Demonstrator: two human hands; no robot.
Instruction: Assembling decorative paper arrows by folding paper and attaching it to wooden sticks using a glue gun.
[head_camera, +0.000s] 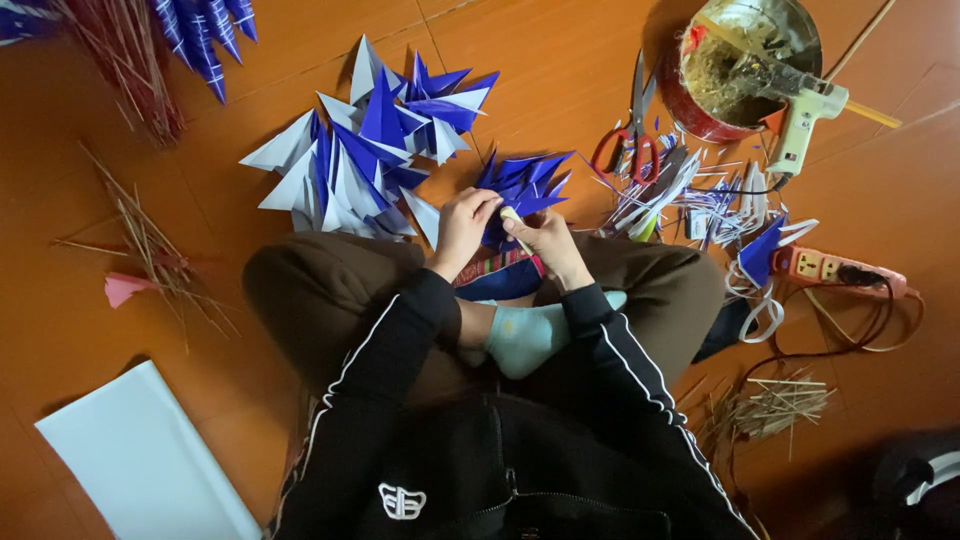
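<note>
— What are the hands doing?

— Both meet just above the crossed legs. The left hand (464, 222) is curled, fingers bent down onto a cluster of blue paper cones (522, 186) that fans out on the floor in front of the knees. It grips the near edge of that cluster.

— And the right one?

— The right hand (548, 243) is also closed, pinching a small pale stick (514, 216) between thumb and fingers. The stick's tip lies at the base of the cluster, between the two hands. How tight either grip is, I cannot tell.

— Where does the cluster sit against everything else?

— It touches both hands and lies just beside a bigger heap of blue and white cones (370, 145), farther from the person and to the left in the head view.

— What else lies around?

— Red-handled scissors (632, 135) rest near the cluster on its right, next to a litter of paper scraps (690, 195). Beyond them stands a round red tin (745, 65) with a glue gun (805, 115) resting across its rim. A power strip (835, 270) lies near the right knee, cords looping off it. Thin straws (150, 250) are scattered to the left, with a white sheet (140, 460) at the lower left. All of it sits on an orange floor (560, 60).
</note>
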